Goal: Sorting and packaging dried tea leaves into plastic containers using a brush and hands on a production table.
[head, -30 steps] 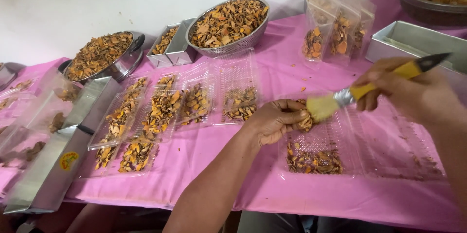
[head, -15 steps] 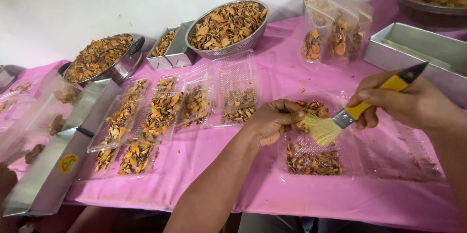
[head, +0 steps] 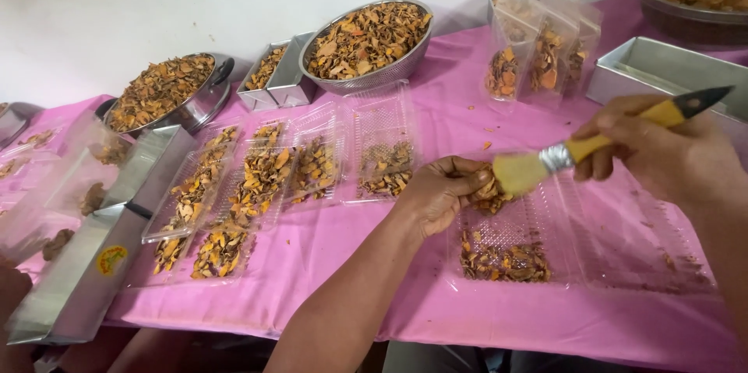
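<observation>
Over the open clear tray (head: 545, 225) on the pink cloth (head: 351, 264), I've got both hands meeting. My left hand (head: 440, 194) is curled tight around a small clump of dried orange-brown pieces (head: 489, 195), fingers closed on it, held just above the tray's back half. My right hand (head: 662, 155) is wrapped around the yellow handle of a brush (head: 576, 151), grip firm, black tip of the handle pointing up and away to the right.

Now the line that matters: the brush's long axis runs from upper right down to lower left, and its pale bristles (head: 518, 173) sit right against the clump, touching its upper right side. So the clump lies to the left of my right hand, straight along the brush's own line. The left hand is the nearer one, since it holds the clump itself.

Below them, more pieces (head: 505, 260) lie along the near edge of the tray. Further left, filled trays (head: 257, 186) sit in a row, well apart from my hands.
</observation>
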